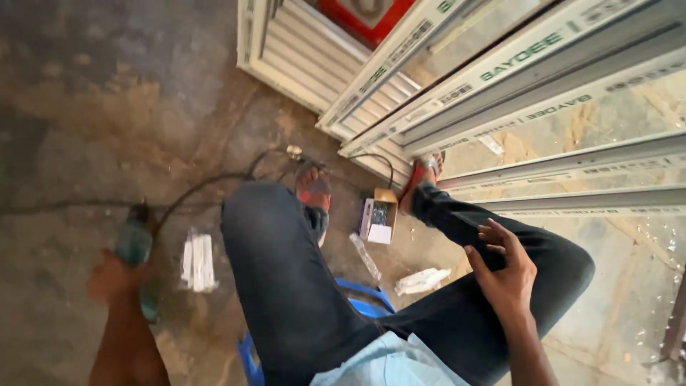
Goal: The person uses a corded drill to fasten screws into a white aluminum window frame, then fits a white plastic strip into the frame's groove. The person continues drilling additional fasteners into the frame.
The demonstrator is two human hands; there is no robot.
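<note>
Concrete floor, open screw box between feet.

Rough matt concrete floor (stained), glossy white plastic frames

My left hand grips a teal power drill low at eight o'clock, blurred, its black cord trailing over the concrete floor toward twelve. My right hand rests open on my right knee at four o'clock. Between my sandalled feet sits a small open cardboard box. White window frames lean at one o'clock.
</note>
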